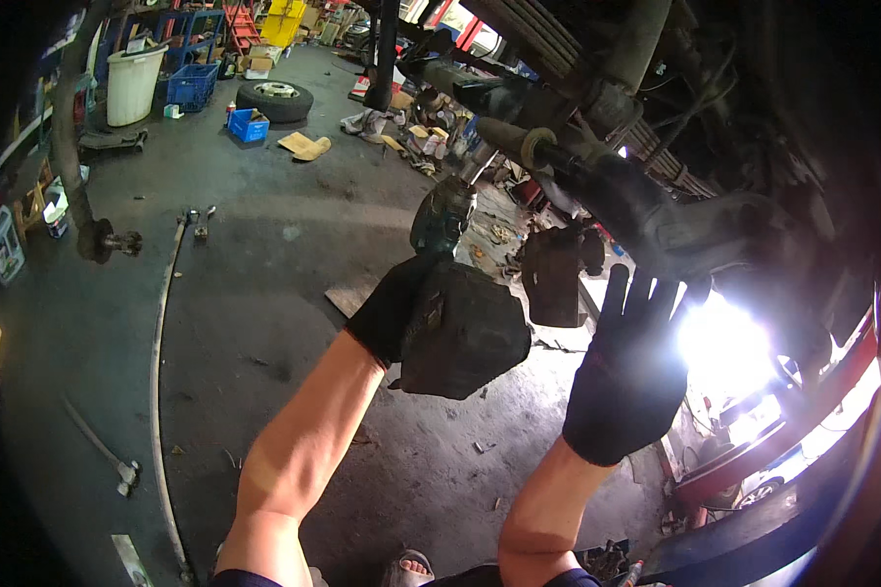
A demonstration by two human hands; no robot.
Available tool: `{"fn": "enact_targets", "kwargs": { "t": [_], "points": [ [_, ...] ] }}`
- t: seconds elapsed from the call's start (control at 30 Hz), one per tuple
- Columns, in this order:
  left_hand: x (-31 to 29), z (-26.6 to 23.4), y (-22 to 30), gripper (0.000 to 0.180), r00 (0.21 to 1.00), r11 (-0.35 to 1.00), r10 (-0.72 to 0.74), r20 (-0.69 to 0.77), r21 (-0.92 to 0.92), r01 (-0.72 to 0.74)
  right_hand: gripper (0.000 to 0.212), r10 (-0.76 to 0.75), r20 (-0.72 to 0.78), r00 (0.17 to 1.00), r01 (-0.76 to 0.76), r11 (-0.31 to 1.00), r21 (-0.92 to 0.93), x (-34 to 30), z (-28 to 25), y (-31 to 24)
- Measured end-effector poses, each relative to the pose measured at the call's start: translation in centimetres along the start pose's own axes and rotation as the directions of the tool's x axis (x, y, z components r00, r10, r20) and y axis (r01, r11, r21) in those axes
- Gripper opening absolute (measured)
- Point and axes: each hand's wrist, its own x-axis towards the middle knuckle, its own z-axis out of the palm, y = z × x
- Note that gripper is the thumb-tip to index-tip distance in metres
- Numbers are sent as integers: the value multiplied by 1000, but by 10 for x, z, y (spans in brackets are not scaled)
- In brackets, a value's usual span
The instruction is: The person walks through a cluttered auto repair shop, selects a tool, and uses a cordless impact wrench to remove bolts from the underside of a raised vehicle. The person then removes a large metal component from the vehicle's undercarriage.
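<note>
Head view: a cordless impact wrench point(455, 293) is clamped in the gloved left hand point(394, 305), its nose raised to the steering linkage point(597, 186). Just right of the wrench, that linkage is touched by the gloved right hand point(631, 367), fingers extended.

Left hand point(401, 303) gripping impact wrench point(450, 293) (gloved)

We see dim, shadowy underside w/ 1 blown-out glare patch point(729, 342) at right, daylight washing the concrete floor point(264, 254), fisheye bending at edges, black vignette in corners, slight softness on far clutter.
</note>
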Motion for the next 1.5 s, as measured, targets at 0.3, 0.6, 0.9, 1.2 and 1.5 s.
{"fn": "enact_targets", "kwargs": {
  "t": [0.3, 0.6, 0.9, 1.2, 1.5],
  "points": [
    [12, -32, -6, 27, 996, 997, -61, 68, -38, 63, 61, -4, 6, 1000, 4, 996, 92, 1, 4, -1],
    [3, -7, -10, 26, 990, 992, -85, -109, -106, 73, 81, 23, 61, 998, -22, 1000, -13, 5, -1, -5],
    [1, 5, -6, 29, 991, 985, -130, 27, -111, 132, 83, 22, 105, 994, -29, 998, 60, 6, -5, -6],
    [2, -2, -10, 31, 998, 995, -65, -3, -71, 65, 73, 78, -32, 996, -74, 990, 118, 5, 4, -8],
    [4, -13, -8, 29, 987, 985, 92, -132, 155, -71, 70, 110, 27, 994, -112, 990, 82, 9, -7, -7]
  ]
}}
